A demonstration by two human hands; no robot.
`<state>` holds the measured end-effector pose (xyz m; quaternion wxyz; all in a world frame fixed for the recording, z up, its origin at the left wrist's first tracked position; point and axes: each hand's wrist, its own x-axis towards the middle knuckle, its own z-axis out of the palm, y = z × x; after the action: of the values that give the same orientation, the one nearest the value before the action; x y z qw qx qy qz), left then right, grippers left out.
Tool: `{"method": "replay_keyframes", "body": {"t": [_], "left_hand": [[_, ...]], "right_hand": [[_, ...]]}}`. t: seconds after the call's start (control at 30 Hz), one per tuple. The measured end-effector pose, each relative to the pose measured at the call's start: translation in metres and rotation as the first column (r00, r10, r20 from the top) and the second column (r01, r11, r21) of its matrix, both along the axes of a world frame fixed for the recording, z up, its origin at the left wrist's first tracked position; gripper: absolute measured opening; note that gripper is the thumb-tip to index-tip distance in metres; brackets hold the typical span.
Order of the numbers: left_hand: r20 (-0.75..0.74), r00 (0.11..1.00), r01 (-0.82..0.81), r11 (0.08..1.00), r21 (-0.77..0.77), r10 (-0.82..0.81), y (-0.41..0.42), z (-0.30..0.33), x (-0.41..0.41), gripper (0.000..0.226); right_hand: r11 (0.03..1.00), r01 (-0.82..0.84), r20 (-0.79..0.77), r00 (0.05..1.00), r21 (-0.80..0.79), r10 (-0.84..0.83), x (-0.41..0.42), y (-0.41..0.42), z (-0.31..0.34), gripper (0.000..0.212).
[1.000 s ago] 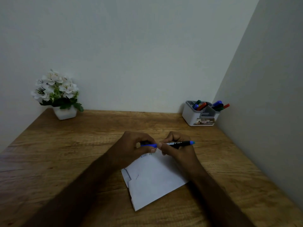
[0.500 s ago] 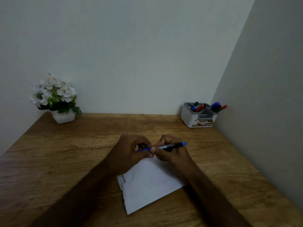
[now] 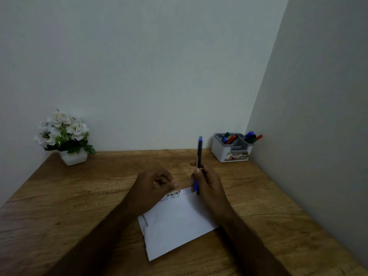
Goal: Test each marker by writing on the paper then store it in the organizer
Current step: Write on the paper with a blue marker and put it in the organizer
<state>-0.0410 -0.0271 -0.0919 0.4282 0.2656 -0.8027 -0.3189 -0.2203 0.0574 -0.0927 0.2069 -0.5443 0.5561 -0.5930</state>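
My right hand [image 3: 209,184] is closed around a blue marker [image 3: 199,154] and holds it almost upright over the paper's far edge, with one blue end up and the other blue end by my palm. My left hand [image 3: 154,186] rests curled on the far left corner of the white paper [image 3: 177,222], apart from the marker, with nothing visible in it. Small rows of coloured letters [image 3: 174,195] run along the paper's far edge. The grey-white organizer [image 3: 231,154] stands at the back right corner and holds several markers [image 3: 232,138] in its compartments.
A white pot of white flowers [image 3: 65,136] stands at the back left of the wooden desk [image 3: 79,196]. Walls close the desk in at the back and on the right, right beside the organizer.
The marker lay sideways between both hands; now my left hand has let go and my right hand has swung it upright. The view has tilted up slightly.
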Motion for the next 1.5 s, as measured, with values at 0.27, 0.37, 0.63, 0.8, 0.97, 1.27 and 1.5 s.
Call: {"method": "replay_keyframes", "body": {"t": [0.27,0.37,0.63,0.8,0.97,1.27,1.5], "left_hand": [[0.270,0.962,0.048,0.999,-0.005,-0.045,-0.022,0.032,-0.041,0.011],[0.298,0.952,0.074,0.997,-0.028,-0.062,-0.043,0.050,-0.073,0.014],[0.426,0.900,0.153,0.981,-0.119,-0.088,-0.079,0.073,-0.149,0.011],[0.470,0.878,0.175,0.975,-0.138,-0.091,-0.088,0.076,-0.172,0.008],[0.497,0.864,0.168,0.975,-0.143,-0.076,-0.089,0.074,-0.178,0.005],[0.520,0.852,0.138,0.983,-0.124,-0.054,-0.090,0.073,-0.169,0.006],[0.473,0.880,0.118,0.987,-0.113,-0.051,-0.083,0.071,-0.152,0.010]], "right_hand": [[0.919,0.386,-0.166,0.903,-0.086,-0.395,-0.041,-0.009,0.021,0.011],[0.902,0.409,-0.158,0.890,-0.136,-0.427,-0.075,-0.014,0.055,0.012],[0.798,0.544,-0.186,0.783,-0.260,-0.594,-0.172,-0.034,0.130,0.011],[0.827,0.541,-0.351,0.752,-0.155,-0.558,-0.197,-0.058,0.128,0.013],[0.875,0.483,-0.407,0.793,-0.034,-0.453,-0.193,-0.076,0.113,0.014],[0.863,0.449,-0.569,0.782,0.230,-0.255,-0.184,-0.102,0.097,0.037],[0.846,0.533,-0.471,0.738,-0.031,-0.482,-0.168,-0.086,0.096,0.026]]}}
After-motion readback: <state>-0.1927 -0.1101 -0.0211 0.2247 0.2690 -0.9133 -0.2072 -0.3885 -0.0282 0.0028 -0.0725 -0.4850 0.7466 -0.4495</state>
